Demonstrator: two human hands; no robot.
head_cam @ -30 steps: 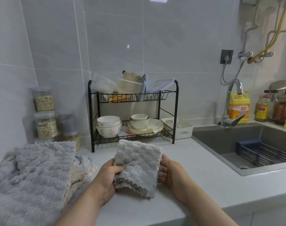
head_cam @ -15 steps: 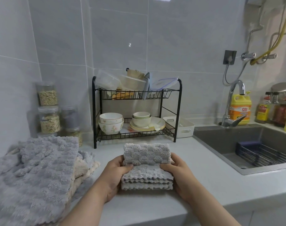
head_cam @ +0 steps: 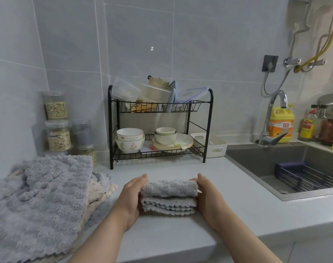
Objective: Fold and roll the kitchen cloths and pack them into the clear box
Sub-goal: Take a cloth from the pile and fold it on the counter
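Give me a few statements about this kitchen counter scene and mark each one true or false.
1. The left hand and the right hand hold the grey cloth by its ends. True.
2. The grey cloth lies in the sink. False: it is on the counter, left of the sink.
3. A pile of cloths lies left of the hands. True.
4. The yellow bottle stands on the dish rack. False: it stands behind the tap, by the sink.
5. Bowls sit on the dish rack's lower shelf. True.
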